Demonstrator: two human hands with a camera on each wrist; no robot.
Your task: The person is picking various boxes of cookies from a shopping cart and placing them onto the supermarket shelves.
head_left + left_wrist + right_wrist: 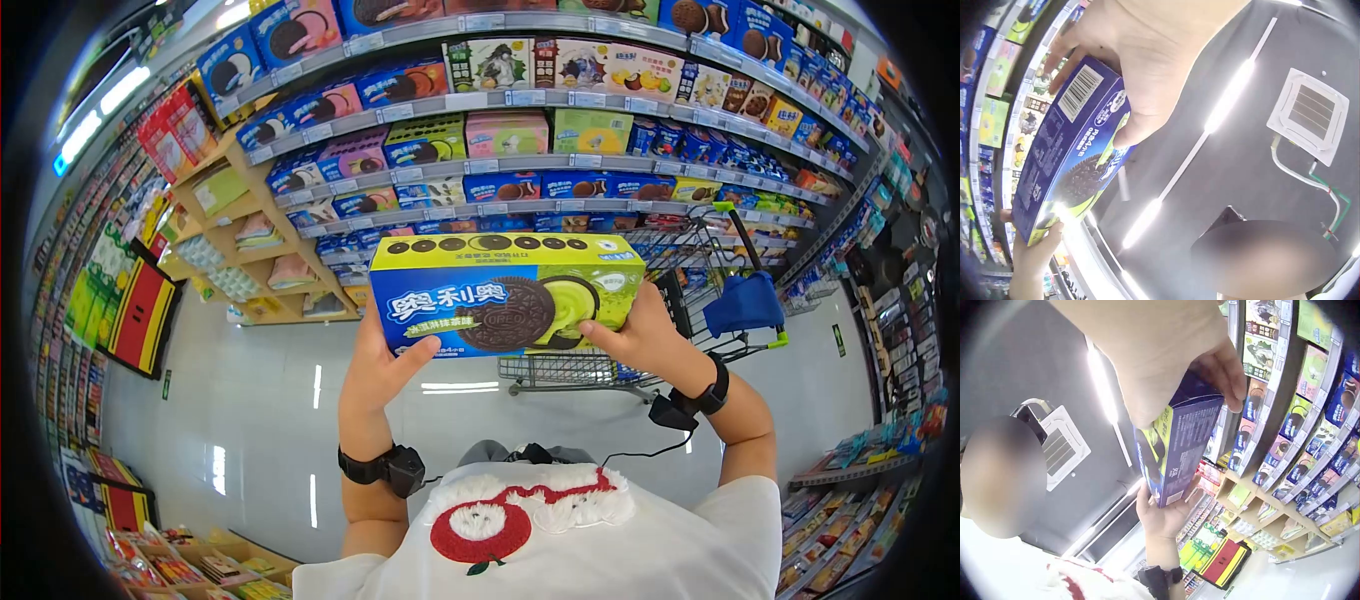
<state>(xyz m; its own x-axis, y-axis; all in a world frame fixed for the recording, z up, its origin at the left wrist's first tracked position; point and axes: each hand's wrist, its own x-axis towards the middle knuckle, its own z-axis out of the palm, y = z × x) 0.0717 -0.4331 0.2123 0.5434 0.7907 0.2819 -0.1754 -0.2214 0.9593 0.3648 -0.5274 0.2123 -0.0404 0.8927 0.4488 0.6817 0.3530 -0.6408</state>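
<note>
A blue and green box of Oreo cookies (505, 295) is held up in front of the chest, its printed front and yellow-green top toward the head camera. At its left end my left hand (385, 350) grips it, thumb on the front. My right hand (640, 335) grips the opposite end, thumb over the green cookie picture. The left wrist view shows a barcode on the box's (1082, 140) dark blue side, with the left hand (1147, 62) around that end. From the right wrist view, the right hand (1172, 369) curls over the other end of the box (1182, 437).
Shelves of cookie boxes (500, 140) stand ahead. Behind the box, to the right, is a shopping cart (585, 372) with a blue pouch (745, 303) near its handle. A wooden shelf unit (262, 240) stands left, on a shiny grey floor (270, 420).
</note>
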